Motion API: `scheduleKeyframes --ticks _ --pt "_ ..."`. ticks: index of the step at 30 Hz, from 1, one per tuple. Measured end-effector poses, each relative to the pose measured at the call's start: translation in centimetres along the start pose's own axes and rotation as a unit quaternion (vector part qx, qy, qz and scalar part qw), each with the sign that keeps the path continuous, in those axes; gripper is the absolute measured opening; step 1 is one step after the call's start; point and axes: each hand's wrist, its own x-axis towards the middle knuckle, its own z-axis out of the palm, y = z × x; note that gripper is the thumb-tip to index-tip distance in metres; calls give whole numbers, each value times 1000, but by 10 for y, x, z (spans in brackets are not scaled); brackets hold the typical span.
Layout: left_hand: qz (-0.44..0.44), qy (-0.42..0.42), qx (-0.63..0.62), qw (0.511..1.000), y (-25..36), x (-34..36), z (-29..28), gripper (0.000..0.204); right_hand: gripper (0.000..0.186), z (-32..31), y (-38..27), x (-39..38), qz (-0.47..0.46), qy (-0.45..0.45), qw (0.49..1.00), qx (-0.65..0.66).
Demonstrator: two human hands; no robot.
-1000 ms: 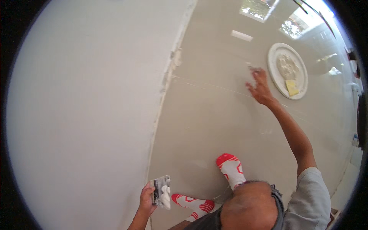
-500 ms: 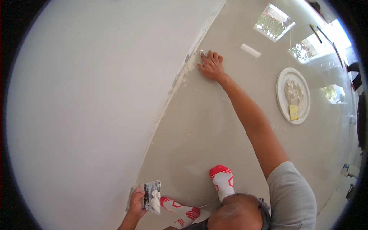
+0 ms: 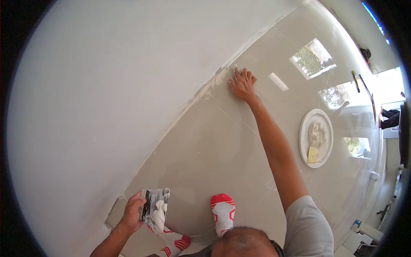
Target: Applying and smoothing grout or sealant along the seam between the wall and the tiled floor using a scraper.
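My left hand (image 3: 132, 213) grips a flat, wide putty knife (image 3: 150, 206), held low beside the wall's near end. A thick dollop of white paste (image 3: 159, 214) sits on the blade, with smears around it. With my arm stretched far forward, my right hand (image 3: 243, 85) is at the floor beside the joint where it meets the white wall (image 3: 107, 85). Its index finger points out with white paste on the tip; the fingers are spread, the others partly bent, holding nothing. Pale paste (image 3: 220, 79) lies patchily along the joint.
A round white lid (image 3: 302, 139) on the glossy beige floor (image 3: 192, 154) carries a mound of paste (image 3: 317, 133) and a yellow piece (image 3: 313, 154). My socked foot (image 3: 223, 212) stands near. Dark strips (image 3: 367, 89) and a person's dark-clothed legs (image 3: 388, 119) are at far right.
The view has turned, so the wall joint slants more and the lid appears lower. My left hand and putty knife appear farther left. My right hand stays by the joint.
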Motion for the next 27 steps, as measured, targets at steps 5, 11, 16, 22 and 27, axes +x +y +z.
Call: scheduleKeyframes --ticks 5,11,16,22,27 --pt "30 43 -30 998 -15 5 -4 39 55 -1 -4 10 -18 -20 999 -37" --pt "30 47 -42 998 -14 3 10 40 54 0 -6 7 -40 -13 998 -56" --pt "24 1 -43 999 -11 8 17 41 54 5 -3 4 -56 -11 995 -79" --pt "36 11 -37 999 -10 -1 22 49 51 -1 -14 6 -71 -4 994 -78" --pt "40 4 -31 999 -10 6 20 53 53 5 -12 3 -78 -5 994 -71"
